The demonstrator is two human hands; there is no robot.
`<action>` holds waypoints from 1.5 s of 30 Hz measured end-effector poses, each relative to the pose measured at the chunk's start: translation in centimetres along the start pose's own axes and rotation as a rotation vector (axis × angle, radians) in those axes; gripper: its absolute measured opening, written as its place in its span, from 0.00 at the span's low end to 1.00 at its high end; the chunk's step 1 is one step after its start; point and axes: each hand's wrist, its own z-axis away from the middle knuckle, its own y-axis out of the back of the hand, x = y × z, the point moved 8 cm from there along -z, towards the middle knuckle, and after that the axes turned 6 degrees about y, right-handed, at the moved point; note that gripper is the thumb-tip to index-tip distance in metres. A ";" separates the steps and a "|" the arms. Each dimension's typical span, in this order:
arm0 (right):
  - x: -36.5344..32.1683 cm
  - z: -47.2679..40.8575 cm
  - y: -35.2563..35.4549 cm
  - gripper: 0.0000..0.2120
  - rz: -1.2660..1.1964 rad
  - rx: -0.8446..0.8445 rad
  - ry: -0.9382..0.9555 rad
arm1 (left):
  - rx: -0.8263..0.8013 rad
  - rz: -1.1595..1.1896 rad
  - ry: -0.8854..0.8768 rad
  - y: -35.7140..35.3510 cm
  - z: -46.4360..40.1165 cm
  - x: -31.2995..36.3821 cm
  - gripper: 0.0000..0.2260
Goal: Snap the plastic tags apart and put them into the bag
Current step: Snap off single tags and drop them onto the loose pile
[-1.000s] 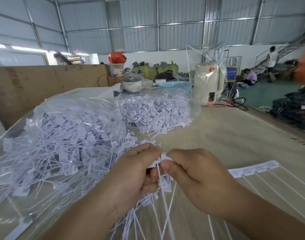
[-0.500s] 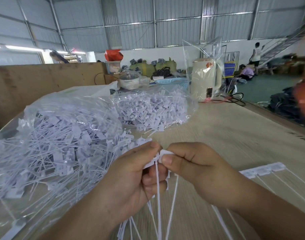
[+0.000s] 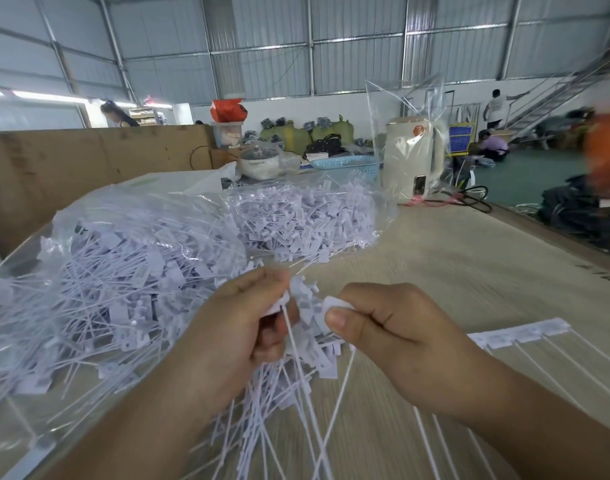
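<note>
Left hand (image 3: pixel 234 337) pinches one white plastic tag (image 3: pixel 277 304); right hand (image 3: pixel 397 336) pinches a second white tag (image 3: pixel 334 303), slightly apart, beside the clear plastic bag (image 3: pixel 99 306) on the wood-grain counter (image 3: pixel 452 271).

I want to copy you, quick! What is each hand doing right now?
Left hand: closed, pinching a white tag.
Right hand: closed, pinching another white tag.
</note>
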 end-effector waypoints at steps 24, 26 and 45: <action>0.7 0.4 -1.2 0.16 0.090 -0.134 -0.083 | -0.150 -0.507 -0.059 -2.0 0.7 -1.0 0.12; 1.2 0.4 -0.2 0.16 0.161 -0.122 -0.132 | -0.092 -0.473 -0.064 -1.4 0.7 -0.4 0.11; 2.2 0.6 -0.2 0.10 0.206 -0.168 -0.156 | -0.036 -0.425 -0.125 -1.6 0.7 -0.2 0.08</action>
